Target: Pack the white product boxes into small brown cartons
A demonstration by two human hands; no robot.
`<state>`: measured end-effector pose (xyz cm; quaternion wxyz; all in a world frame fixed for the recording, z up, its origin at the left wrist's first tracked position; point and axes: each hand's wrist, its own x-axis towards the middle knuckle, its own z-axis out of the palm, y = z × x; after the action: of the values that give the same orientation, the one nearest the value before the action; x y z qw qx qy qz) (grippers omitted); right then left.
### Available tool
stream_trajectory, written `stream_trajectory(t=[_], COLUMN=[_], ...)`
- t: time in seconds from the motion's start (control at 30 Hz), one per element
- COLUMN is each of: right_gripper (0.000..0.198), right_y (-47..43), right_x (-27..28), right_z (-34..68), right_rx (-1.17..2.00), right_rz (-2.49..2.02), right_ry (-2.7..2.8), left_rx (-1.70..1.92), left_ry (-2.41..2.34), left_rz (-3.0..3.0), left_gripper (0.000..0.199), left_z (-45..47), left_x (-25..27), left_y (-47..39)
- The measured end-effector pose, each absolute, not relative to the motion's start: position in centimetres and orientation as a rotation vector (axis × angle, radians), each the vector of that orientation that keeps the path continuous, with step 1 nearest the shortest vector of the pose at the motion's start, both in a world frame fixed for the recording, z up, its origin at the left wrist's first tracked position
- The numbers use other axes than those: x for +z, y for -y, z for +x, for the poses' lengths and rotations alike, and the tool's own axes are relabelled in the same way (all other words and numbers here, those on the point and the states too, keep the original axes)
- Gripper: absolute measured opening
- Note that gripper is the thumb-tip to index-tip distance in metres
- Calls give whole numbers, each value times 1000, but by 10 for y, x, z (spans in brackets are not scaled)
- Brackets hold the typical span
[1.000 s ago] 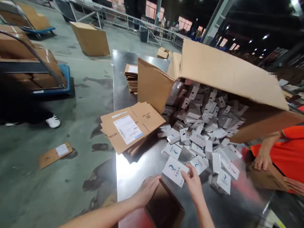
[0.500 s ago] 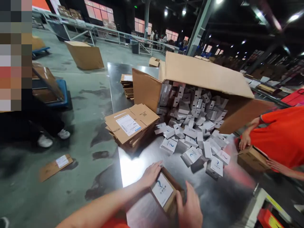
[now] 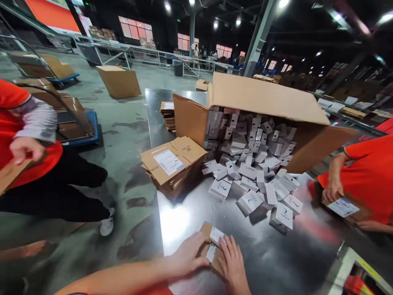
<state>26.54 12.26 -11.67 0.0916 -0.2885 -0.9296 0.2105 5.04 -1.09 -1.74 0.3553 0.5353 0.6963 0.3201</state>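
Observation:
A small cardboard box [image 3: 218, 268] lies on the metal table in front of me, its flaps folded partly over a white printed box [image 3: 211, 252] that shows through the gap. A white label [image 3: 216, 234] is on one flap. My left hand [image 3: 188, 252] grips the cardboard box from the left, thumb along the gap. From the right, my right hand [image 3: 232, 260] holds it, with fingers laid over the top flap. Beyond my hands, a loose heap of white printed boxes [image 3: 250, 200] spills from a large carton [image 3: 267, 96] lying on its side.
Flattened cardboard boxes [image 3: 172, 164] are stacked left of the heap on the metal table [image 3: 184, 221]. At right, a co-worker in orange [image 3: 368, 172] handles a labelled cardboard box. Another person [image 3: 33, 135] stands at left with flat cardboard. A tape-dispenser-like device [image 3: 353, 274] sits at lower right.
The cardboard box's flaps have come down over the white box, and both hands have shifted onto them. A person has bent into view at left, and the co-worker's box now shows its label.

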Motion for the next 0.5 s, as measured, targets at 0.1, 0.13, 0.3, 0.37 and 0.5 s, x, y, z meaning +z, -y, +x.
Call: stream_trajectory(t=[0.1,0.13,0.3,0.37,0.5], right_gripper=[55,55,61,64,53], right_y=[-131,-136,-162,-155,-110], right_x=[-118,-115,-86,-72,-49], right_z=[285,288,288,280,255], right_rx=[1011,1140,1584,1439,746], right_rz=[-877,-884,-856,-972,-1204], right_ry=[2818,2797,2724,2841,3041], left_rx=[800,782,628,592,564], left_ry=[-1927,-1960,-1971,-1967,-1903], left_rz=[1094,1049,952,951,978], left_gripper=[79,86,110,112,113], left_z=[35,33,32,33,28], left_x=[-14,-15,-28,-32,-35], left_y=[-9,-15,-28,-28,-24])
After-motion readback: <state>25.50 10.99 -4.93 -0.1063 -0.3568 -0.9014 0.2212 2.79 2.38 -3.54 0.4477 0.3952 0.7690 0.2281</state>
